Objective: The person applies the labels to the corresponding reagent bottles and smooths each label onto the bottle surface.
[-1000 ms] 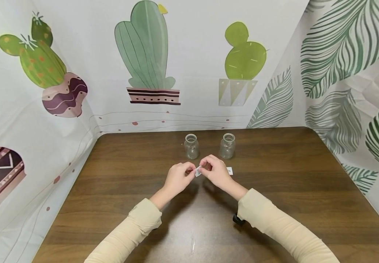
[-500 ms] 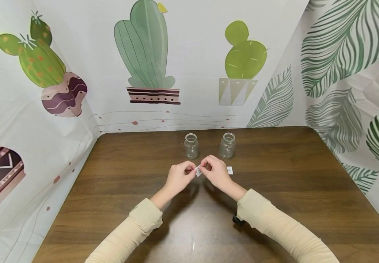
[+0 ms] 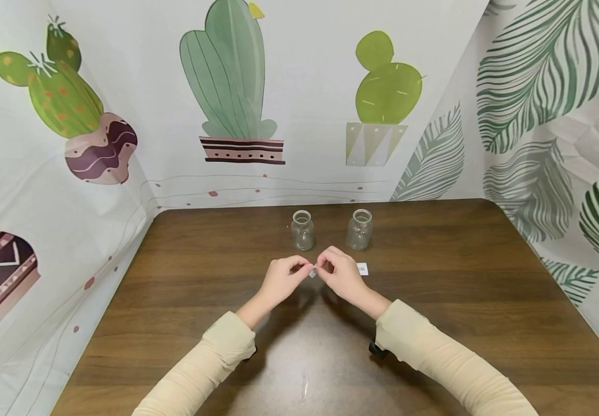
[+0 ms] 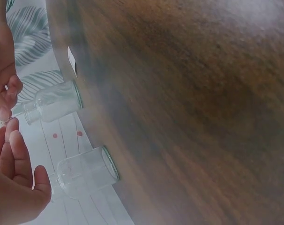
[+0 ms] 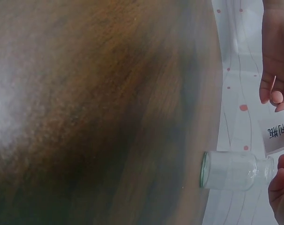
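Note:
In the head view, my left hand (image 3: 281, 280) and right hand (image 3: 342, 277) meet over the table, thumbs and fingertips pinching a small white label (image 3: 312, 272) between them. The right wrist view shows dark printed characters on that label (image 5: 274, 135); fingers cover part of it. A second white label (image 3: 363, 269) lies on the table just beyond the right hand. Two clear glass jars without lids, the left jar (image 3: 302, 231) and the right jar (image 3: 359, 230), stand upright behind the hands. Neither hand touches them.
The brown wooden table (image 3: 200, 277) meets a white cloth backdrop (image 3: 309, 104) printed with cacti and leaves. Both forearms wear rolled beige sleeves (image 3: 226, 338). A black object (image 3: 377, 349) shows under the right cuff.
The hands have stayed almost in place. The label has turned slightly between the fingertips, and less of it shows. The jars and the label on the table have not moved.

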A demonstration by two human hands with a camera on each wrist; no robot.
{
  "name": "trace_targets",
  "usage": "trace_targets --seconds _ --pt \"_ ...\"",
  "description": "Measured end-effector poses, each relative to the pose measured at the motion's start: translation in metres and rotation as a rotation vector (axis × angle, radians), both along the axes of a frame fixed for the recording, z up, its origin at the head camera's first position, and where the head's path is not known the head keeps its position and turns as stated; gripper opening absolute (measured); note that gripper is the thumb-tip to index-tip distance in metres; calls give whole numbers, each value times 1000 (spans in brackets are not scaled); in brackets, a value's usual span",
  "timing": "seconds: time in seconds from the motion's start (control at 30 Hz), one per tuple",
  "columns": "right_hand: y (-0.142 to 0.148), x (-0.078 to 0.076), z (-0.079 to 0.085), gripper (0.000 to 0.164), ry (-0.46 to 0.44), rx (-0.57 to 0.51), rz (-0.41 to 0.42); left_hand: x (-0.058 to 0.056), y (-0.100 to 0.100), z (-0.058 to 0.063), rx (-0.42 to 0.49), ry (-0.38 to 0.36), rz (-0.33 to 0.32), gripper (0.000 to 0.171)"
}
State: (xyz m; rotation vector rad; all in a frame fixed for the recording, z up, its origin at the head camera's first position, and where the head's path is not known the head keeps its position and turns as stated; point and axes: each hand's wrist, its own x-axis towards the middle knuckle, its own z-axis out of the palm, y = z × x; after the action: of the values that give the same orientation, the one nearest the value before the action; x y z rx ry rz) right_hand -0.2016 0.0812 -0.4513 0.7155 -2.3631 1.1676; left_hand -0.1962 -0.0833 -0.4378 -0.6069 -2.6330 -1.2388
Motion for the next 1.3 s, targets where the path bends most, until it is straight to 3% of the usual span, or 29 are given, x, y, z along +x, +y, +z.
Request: trace_targets --seconds 0.57,0.9,1.07,1.3 --pt "-1 0 -5 20 -1 -26 31 -1 -1 0 -18 -22 -11 12" --pt "0 -1 -6 17 -97 -47 2 1 -2 -2 -13 -22 -21 20" --pt "0 -2 -5 17 -112 -63 -5 1 -3 -3 -71 -2 5 6" --pt "0 -3 -7 16 -119 -73 8 0 -4 -5 -179 50 55 7"
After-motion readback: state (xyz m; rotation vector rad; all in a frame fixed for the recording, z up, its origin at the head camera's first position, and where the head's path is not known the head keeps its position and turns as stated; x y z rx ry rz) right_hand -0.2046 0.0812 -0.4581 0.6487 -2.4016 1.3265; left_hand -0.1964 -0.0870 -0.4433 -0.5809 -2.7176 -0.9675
